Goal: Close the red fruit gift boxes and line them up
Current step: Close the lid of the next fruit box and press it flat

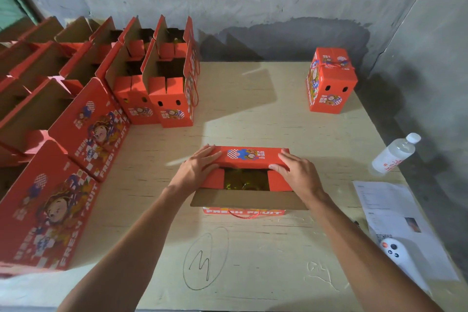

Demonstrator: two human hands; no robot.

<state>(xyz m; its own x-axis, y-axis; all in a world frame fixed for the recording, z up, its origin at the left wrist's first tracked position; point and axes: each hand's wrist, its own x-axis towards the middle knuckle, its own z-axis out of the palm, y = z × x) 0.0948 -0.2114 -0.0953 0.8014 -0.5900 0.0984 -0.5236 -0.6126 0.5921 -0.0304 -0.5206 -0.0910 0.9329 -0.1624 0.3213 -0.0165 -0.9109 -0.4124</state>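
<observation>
A red fruit gift box (249, 157) stands in the middle of the table, its top partly open. Its far flap is folded down over the opening. The near brown flap (247, 199) still sticks out toward me. Greenish contents show through the gap between them. My left hand (200, 162) rests with straight fingers on the far flap's left end. My right hand (295, 168) grips the flap's right end, thumb under its edge. A closed red box (330, 81) stands at the far right. Several open red boxes (167, 83) fill the left side.
A plastic water bottle (396, 153) lies at the right edge. A printed sheet (395, 215) lies near the right with a white remote (395, 248) on it. Pen scribbles (205, 258) mark the tabletop near me. Concrete walls close the back and right.
</observation>
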